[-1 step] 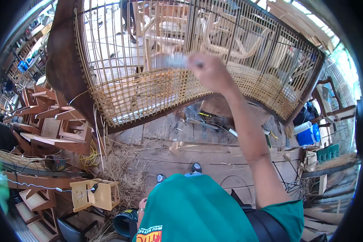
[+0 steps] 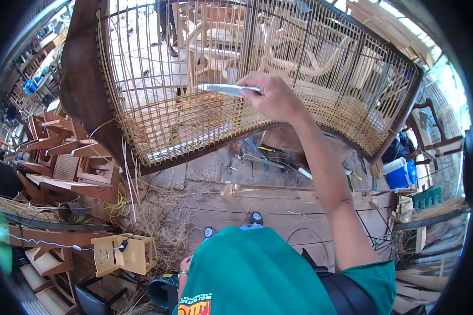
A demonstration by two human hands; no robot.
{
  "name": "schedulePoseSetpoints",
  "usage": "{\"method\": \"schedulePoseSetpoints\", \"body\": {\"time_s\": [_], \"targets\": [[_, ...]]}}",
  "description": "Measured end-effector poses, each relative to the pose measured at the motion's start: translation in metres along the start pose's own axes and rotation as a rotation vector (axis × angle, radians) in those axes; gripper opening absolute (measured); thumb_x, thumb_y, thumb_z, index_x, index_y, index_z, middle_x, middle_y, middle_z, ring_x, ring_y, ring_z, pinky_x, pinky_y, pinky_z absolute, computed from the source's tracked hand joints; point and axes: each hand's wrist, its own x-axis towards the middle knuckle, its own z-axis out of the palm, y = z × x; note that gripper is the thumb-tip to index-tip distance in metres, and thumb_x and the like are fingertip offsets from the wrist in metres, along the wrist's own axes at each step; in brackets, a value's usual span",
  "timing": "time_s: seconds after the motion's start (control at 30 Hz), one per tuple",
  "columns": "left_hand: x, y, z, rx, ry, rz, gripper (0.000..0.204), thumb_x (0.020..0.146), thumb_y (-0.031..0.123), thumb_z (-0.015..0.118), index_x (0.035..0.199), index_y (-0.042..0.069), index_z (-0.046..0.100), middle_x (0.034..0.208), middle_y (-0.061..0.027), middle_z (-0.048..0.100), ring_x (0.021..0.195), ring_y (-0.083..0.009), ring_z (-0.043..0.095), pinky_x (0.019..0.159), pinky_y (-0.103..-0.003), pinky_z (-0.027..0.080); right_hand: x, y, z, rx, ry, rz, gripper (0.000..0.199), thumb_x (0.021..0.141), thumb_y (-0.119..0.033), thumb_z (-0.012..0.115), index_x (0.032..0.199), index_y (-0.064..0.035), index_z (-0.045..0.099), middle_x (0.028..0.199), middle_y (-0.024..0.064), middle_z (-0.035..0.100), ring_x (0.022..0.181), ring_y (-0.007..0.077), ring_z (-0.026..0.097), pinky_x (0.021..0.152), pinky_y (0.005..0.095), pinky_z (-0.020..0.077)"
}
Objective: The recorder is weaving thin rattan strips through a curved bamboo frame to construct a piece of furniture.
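My right hand (image 2: 273, 98) is closed around one end of a flat, pale grey knife-like blade (image 2: 220, 89), which points left. It is over a large curved panel with a dark wooden frame (image 2: 84, 79) and woven cane strands (image 2: 173, 113). The weave is dense along the lower edge and more open above. I cannot tell whether the blade touches the strands. My left hand (image 2: 185, 264) hangs low beside my green shirt, mostly hidden, so its fingers do not show clearly.
Stacked wooden chair frames (image 2: 63, 157) stand at the left. Below them are a small wooden stool (image 2: 123, 254) and a dark bucket (image 2: 163, 289). Loose cane shavings (image 2: 165, 220) cover the floor by my feet. A blue water jug (image 2: 403, 175) stands at the right, and hand tools (image 2: 263, 157) lie beneath the panel.
The blade and my right hand, blurred before, now show sharply. The hand has turned slightly and sits a little lower, with the blade nearly level. The panel has not moved.
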Motion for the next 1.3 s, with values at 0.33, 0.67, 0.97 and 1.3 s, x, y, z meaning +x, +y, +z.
{"method": "schedulePoseSetpoints", "body": {"time_s": [0.33,0.67,0.97,1.3], "targets": [[0.071,-0.056,-0.040,-0.092,0.034,-0.104,0.070,0.115,0.066,0.095,0.146,0.003,0.097,0.136,-0.0196,0.099,0.125,-0.0280,0.094,0.114,-0.046,0.072,0.000,-0.017,0.028,-0.137,-0.156,0.124,0.026,0.129,-0.021,0.080,0.151,-0.0169,0.094,0.106,0.0047,0.090,0.078,0.0072,0.070,0.061,0.0293,0.0482],[0.082,-0.079,-0.068,-0.181,0.007,-0.071,0.067,0.115,0.066,0.094,0.145,0.006,0.098,0.136,-0.0195,0.099,0.126,-0.0278,0.094,0.112,-0.047,0.072,0.024,-0.035,0.057,0.005,-0.011,0.084,0.027,0.127,-0.020,0.079,0.143,-0.0065,0.096,0.103,0.0079,0.093,0.068,0.0096,0.071,0.053,0.0317,0.0491],[0.089,-0.090,-0.082,-0.098,0.059,-0.092,0.069,0.117,0.066,0.094,0.145,0.003,0.098,0.136,-0.0201,0.099,0.124,-0.0269,0.094,0.111,-0.047,0.073,0.016,-0.039,0.070,0.015,0.106,-0.001,0.023,0.128,-0.023,0.079,0.141,-0.0132,0.096,0.098,0.0042,0.091,0.070,0.0078,0.068,0.053,0.0290,0.0462],[0.078,-0.103,-0.088,-0.094,0.049,-0.080,0.066,0.116,0.064,0.094,0.146,0.005,0.098,0.137,-0.0229,0.099,0.126,-0.0293,0.095,0.112,-0.047,0.073,0.011,-0.068,0.093,0.077,0.138,0.029,0.024,0.125,-0.018,0.083,0.142,-0.0133,0.099,0.093,0.0024,0.089,0.070,0.0075,0.069,0.060,0.0310,0.0510]]}}
